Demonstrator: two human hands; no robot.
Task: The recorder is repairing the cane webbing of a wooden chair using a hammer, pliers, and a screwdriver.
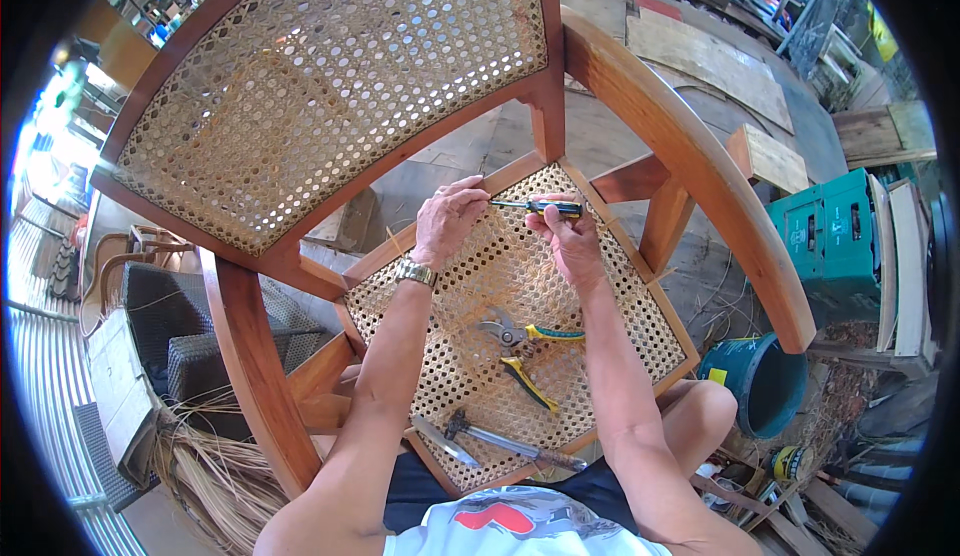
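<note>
My right hand [570, 241] grips a screwdriver [555, 209] by its black and yellow handle, its thin shaft pointing left. At the tip, my left hand [447, 218] has its fingers bent together; what they pinch is too small to make out. Both hands are over the far part of a woven cane seat [640, 321] in a wooden armchair frame. Closer to me on the seat lie pruning shears [507, 336] with yellow and black handles spread. A hammer [515, 446] and a flat pale blade [440, 438] rest along the near edge.
The chair's cane backrest [340, 76] rises far left, with wooden armrests [690, 156] curving along both sides. Green crates [825, 226] and a dark bucket [755, 386] stand right. A bundle of cane strands [220, 466] and dark wicker furniture [215, 356] are left.
</note>
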